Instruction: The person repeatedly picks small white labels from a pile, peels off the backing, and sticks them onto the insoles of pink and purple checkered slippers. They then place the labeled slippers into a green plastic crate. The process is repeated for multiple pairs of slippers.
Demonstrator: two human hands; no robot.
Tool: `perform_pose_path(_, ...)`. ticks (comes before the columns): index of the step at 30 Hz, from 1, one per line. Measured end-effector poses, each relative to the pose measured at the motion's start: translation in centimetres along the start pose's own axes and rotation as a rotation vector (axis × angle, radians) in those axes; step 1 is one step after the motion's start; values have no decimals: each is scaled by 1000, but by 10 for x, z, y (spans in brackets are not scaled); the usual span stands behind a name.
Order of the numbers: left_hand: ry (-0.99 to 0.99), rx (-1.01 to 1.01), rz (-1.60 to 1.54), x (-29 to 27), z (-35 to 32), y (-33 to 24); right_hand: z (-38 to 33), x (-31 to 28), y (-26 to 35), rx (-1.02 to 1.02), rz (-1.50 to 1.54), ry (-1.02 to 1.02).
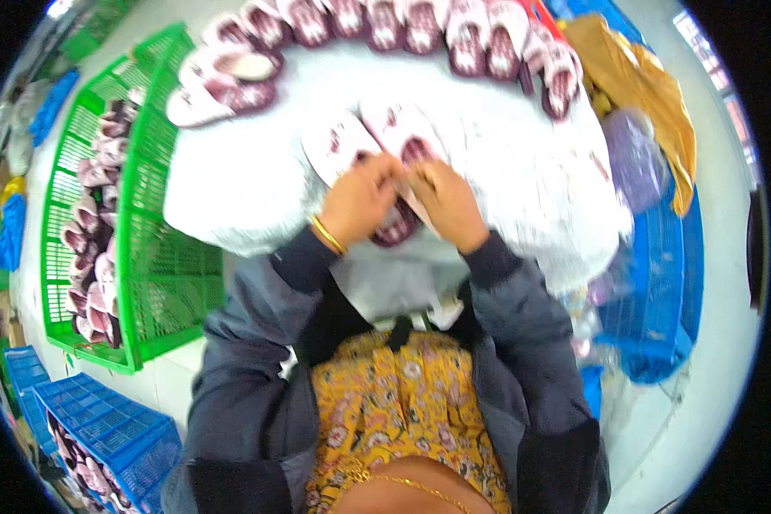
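- While both hands work close together at the middle of the frame, the left hand (360, 199) and the right hand (447, 201) grip a pair of soft pink slippers (377, 141) with dark maroon lining, soles touching.
- A thin gold bangle (327, 235) circles the left wrist.
- The worktop (231, 184) is covered with white cloth, rounded at its edge.
- A row of fluffy slippers (403, 24) lies along the upper edge.
- At the left, a green plastic lattice crate (158, 274) holds more slippers.
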State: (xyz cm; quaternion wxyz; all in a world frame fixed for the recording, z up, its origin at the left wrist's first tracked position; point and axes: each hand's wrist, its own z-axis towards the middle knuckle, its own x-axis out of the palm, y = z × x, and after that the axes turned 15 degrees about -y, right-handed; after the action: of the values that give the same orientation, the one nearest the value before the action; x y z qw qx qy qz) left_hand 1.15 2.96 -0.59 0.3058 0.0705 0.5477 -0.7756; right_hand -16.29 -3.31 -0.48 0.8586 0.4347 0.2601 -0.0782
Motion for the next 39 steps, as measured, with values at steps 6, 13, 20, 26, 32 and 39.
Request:
perform_pose_path(6,-26,-48,-95,-5,-1,-1,6,-1,9,-85,-23,32)
perform_pose_path(13,-40,38,-171,-2,0,7,7,-1,5,75,122,21)
perform_pose_path(20,-270,114,-279,-58,4,-70,5,-10,11,69,73,-80)
perform_pose_path(26,131,890,-884,-163,-15,-204,15,-11,15,-232,-90,-151)
perform_pose_path(32,186,715,-1450,-167,-45,-211,35,6,22,-86,-88,25)
perform_pose_path(39,230,834,-1387,-145,-32,-213,54,21,23,22,-303,148)
